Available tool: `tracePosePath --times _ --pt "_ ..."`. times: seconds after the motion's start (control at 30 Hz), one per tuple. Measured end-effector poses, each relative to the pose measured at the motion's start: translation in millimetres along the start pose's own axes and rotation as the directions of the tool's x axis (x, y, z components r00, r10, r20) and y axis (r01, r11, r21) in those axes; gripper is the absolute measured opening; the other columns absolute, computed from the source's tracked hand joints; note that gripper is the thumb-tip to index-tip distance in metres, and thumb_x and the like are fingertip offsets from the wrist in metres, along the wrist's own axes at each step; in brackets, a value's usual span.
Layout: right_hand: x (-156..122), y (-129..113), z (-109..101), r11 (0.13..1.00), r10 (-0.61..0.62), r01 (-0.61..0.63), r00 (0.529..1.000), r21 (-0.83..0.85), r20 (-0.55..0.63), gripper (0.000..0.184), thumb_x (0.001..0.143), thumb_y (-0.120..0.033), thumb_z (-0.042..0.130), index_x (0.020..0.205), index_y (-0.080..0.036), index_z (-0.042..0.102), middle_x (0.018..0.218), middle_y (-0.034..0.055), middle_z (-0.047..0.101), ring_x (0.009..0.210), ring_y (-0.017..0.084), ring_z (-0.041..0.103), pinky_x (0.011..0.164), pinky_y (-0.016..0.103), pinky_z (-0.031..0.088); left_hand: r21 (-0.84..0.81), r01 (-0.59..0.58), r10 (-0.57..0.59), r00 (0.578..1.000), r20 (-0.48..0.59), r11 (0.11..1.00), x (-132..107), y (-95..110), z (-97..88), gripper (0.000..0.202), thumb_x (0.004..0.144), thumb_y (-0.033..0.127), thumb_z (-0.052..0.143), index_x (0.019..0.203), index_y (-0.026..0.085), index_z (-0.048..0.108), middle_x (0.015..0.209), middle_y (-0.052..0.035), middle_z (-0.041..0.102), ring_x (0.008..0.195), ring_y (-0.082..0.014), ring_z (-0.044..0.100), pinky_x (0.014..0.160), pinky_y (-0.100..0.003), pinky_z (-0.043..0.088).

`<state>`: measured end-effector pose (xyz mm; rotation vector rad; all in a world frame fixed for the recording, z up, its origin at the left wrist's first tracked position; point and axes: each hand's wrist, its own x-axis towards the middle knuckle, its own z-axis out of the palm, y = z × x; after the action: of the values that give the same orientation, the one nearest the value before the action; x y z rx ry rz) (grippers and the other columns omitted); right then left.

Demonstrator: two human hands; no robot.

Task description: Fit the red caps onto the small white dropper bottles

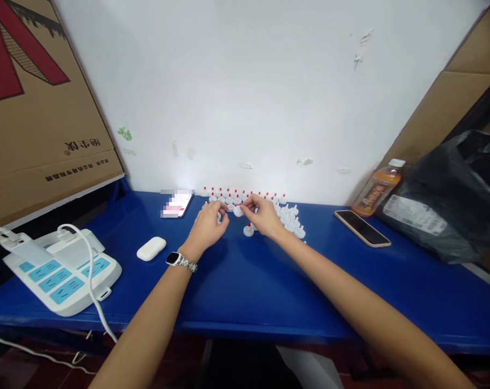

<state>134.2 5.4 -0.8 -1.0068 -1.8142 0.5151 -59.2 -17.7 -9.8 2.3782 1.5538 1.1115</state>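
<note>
Small white nozzle caps, many with red tips, stand in rows [235,195] along the wall at the back of the blue table. My right hand [263,216] pinches one white nozzle cap [238,211] between thumb and fingertips, in front of the rows. To its left, my left hand [210,222] hovers beside the rows with bent fingers, thumb and fingers apart, nothing visible in its grip. A single red-tipped cap [248,231] stands below my right hand. More white caps without red tips lie in a pile [291,220] to the right, partly hidden by that hand.
Left of the hands are a white earphone case [151,248], a lit phone [179,204] and a power strip [62,281] with cables. A second phone [362,228], an orange drink bottle [377,189] and a dark plastic bag [443,200] sit at right. Cardboard boxes flank the table [245,292].
</note>
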Motion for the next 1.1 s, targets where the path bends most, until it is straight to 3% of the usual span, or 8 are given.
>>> tracePosePath --times 0.13,0.3,0.4,0.53,0.73,0.83,0.93,1.1 --pt "15.6 9.8 6.5 0.982 0.016 0.04 0.957 -0.185 0.291 0.004 0.081 -0.02 0.063 0.08 -0.018 0.066 0.073 0.0002 0.068 0.068 0.013 0.06 0.068 0.025 0.042 0.084 0.056 -0.055 0.998 -0.015 0.995 3.9 -3.1 -6.2 0.017 0.094 0.026 0.047 0.102 0.021 0.06 0.102 -0.0078 0.065 0.098 -0.0257 0.056 0.088 -0.04 0.044" --pt "17.3 15.1 3.8 0.907 0.05 0.121 0.921 -0.404 0.387 0.006 0.077 -0.015 0.063 0.078 -0.019 0.067 0.071 -0.0015 0.068 0.067 0.013 0.059 0.07 0.025 0.037 0.22 -0.002 -0.015 0.997 0.075 0.975 26.8 2.0 -0.2 0.022 0.094 0.026 0.047 0.106 0.018 0.064 0.11 -0.0125 0.065 0.107 -0.0306 0.054 0.092 -0.044 0.042" --pt "13.6 17.4 -3.2 0.895 0.095 0.079 0.928 -0.439 0.361 0.003 0.078 -0.019 0.065 0.08 -0.02 0.067 0.068 -0.0026 0.066 0.065 0.013 0.057 0.071 0.026 0.036 0.325 -0.03 -0.007 0.993 0.114 0.945 49.7 -0.7 9.5 0.024 0.091 0.027 0.052 0.108 0.016 0.066 0.113 -0.0158 0.064 0.112 -0.0332 0.052 0.095 -0.047 0.041" --pt "8.6 17.4 -11.4 0.925 0.111 -0.018 0.968 -0.379 0.225 0.013 0.083 -0.032 0.065 0.084 -0.02 0.068 0.06 -0.0042 0.06 0.059 0.013 0.055 0.066 0.025 0.035 0.379 -0.005 -0.045 0.991 0.123 0.926 74.5 -8.6 25.4 0.019 0.086 0.026 0.058 0.097 0.015 0.07 0.107 -0.0172 0.064 0.11 -0.0352 0.053 0.095 -0.05 0.042" --pt "-0.8 19.0 -18.0 0.955 0.079 -0.061 0.996 -0.292 0.05 0.017 0.086 -0.033 0.06 0.079 -0.019 0.067 0.057 -0.0038 0.057 0.057 0.013 0.055 0.063 0.025 0.037 0.35 -0.001 -0.038 0.994 0.105 0.937 79.0 -14.9 34.1 0.015 0.087 0.026 0.058 0.081 0.017 0.068 0.097 -0.0149 0.064 0.104 -0.0326 0.055 0.092 -0.046 0.044" --pt "-3.2 22.3 -19.6 0.957 0.073 -0.067 0.997 -0.281 0.01 0.018 0.086 -0.031 0.058 0.078 -0.019 0.067 0.063 -0.0017 0.063 0.061 0.014 0.056 0.064 0.025 0.038 0.294 -0.005 0.0 1.0 0.018 0.956 66.9 -11.3 24.6 0.015 0.09 0.029 0.055 0.086 0.019 0.065 0.105 -0.014 0.064 0.107 -0.0316 0.056 0.095 -0.047 0.044" --pt "1.8 24.6 -20.3 0.95 0.079 -0.064 0.996 -0.306 0.037 0.016 0.086 -0.027 0.057 0.08 -0.018 0.069 0.069 -0.0001 0.068 0.065 0.014 0.059 0.067 0.025 0.04 0.113 -0.04 0.047 0.997 -0.056 0.993 47.3 -5.4 11.1 0.014 0.096 0.029 0.047 0.093 0.02 0.057 0.115 -0.0129 0.065 0.111 -0.0285 0.058 0.098 -0.044 0.044" --pt "28.6 23.7 -16.8 0.871 0.151 -0.014 0.959 -0.492 0.24 0.015 0.081 -0.022 0.061 0.088 -0.02 0.074 0.078 0.0013 0.073 0.074 0.017 0.064 0.073 0.027 0.04 -0.231 0.035 -0.04 0.999 -0.018 0.972 18.1 -0.5 -1.4 0.017 0.101 0.037 0.04 0.1 0.022 0.047 0.114 -0.0105 0.069 0.092 -0.0208 0.066 0.08 -0.033 0.048"
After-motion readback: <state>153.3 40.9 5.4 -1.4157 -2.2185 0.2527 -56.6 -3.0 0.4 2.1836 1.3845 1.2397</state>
